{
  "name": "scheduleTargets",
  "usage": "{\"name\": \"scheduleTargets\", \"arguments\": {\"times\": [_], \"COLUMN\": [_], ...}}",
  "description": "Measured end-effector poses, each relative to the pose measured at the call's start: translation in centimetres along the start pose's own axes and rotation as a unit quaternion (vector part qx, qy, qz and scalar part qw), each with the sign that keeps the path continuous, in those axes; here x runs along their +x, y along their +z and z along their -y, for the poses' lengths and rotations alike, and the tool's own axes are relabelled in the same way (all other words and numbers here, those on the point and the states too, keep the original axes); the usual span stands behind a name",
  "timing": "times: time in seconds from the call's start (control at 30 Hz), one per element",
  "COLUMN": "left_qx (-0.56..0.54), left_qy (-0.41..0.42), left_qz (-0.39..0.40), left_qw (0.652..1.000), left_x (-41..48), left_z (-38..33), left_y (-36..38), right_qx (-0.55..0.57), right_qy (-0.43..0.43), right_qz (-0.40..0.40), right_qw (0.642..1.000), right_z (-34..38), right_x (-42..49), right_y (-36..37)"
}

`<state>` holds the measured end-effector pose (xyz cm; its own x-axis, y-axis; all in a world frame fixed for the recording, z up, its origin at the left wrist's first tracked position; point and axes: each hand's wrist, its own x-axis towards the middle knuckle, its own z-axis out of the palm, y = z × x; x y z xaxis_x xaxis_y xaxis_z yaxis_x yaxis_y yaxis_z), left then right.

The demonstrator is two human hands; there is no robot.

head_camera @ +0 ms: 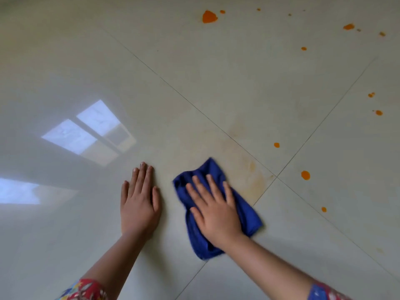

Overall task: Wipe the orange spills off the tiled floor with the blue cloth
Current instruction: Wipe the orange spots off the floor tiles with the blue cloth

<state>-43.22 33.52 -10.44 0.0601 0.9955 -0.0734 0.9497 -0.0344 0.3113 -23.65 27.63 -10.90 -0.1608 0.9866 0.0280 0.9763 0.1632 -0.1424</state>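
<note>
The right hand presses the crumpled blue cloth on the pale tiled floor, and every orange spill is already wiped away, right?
Not every spill. In the head view the right hand presses the crumpled blue cloth on the pale tiled floor, but a large orange blob and a round orange drop lie unwiped.

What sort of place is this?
Likely an indoor room, perhaps in a home; which room is unclear. Cues: glossy tiled floor with thin grout lines, a window reflection in its shine, and a right hand pressing a blue cloth near orange spills.
</note>
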Motion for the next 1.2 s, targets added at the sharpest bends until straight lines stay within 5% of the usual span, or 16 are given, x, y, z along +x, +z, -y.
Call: {"name": "scheduleTargets", "arguments": {"times": [0.13, 0.37, 0.43, 0.5, 0.6, 0.67, 0.77, 0.87, 0.9, 1.0, 1.07, 1.2], "left_qx": [-0.001, -0.01, -0.007, 0.0, 0.008, 0.01, 0.013, 0.009, 0.009, 0.002, -0.01, -0.035], "left_qy": [0.001, 0.0, 0.0, 0.009, 0.032, 0.043, 0.062, 0.06, 0.059, 0.065, 0.068, 0.032], "left_qz": [0.001, 0.0, -0.001, 0.001, 0.002, 0.009, 0.024, 0.024, 0.023, 0.018, 0.015, 0.008], "left_qw": [1.0, 1.0, 1.0, 1.0, 0.999, 0.999, 0.998, 0.998, 0.998, 0.998, 0.997, 0.999], "left_x": [0.1, 0.0, 0.0, 0.1, 0.1, -0.1, 0.0, 0.0, 0.0, 0.1, 1.1, 5.0], "left_z": [0.2, 0.0, -0.1, -0.2, 0.0, 0.0, 0.1, 0.1, 0.1, -0.2, -0.5, -1.3], "left_y": [-0.2, -0.4, -0.3, -0.2, -0.1, -0.1, -0.2, -0.3, -0.2, -0.4, -0.7, -0.6], "right_qx": [0.019, 0.004, -0.008, 0.001, 0.03, 0.017, -0.002, 0.022, 0.013, -0.034, -0.037, -0.032], "right_qy": [-0.075, 0.242, 0.261, 0.169, -0.093, -0.147, 0.035, 0.276, 0.263, -0.021, -0.112, 0.149], "right_qz": [0.023, -0.044, -0.053, -0.046, 0.014, 0.043, 0.031, -0.019, -0.034, 0.006, 0.031, -0.027], "right_qw": [0.997, 0.969, 0.964, 0.984, 0.995, 0.988, 0.999, 0.961, 0.964, 0.999, 0.993, 0.988], "right_z": [-0.3, -8.5, -6.3, -2.9, 0.0, -0.7, -6.1, -10.4, -10.1, -8.7, -11.5, -13.6], "right_x": [8.4, 6.9, 3.3, 1.7, 5.3, 10.3, 15.4, 13.1, 11.3, 4.2, 3.4, 9.6], "right_y": [0.2, -0.9, -0.4, -0.2, 0.2, 0.1, -0.5, -0.9, -1.0, -1.0, -1.6, -1.6]}}
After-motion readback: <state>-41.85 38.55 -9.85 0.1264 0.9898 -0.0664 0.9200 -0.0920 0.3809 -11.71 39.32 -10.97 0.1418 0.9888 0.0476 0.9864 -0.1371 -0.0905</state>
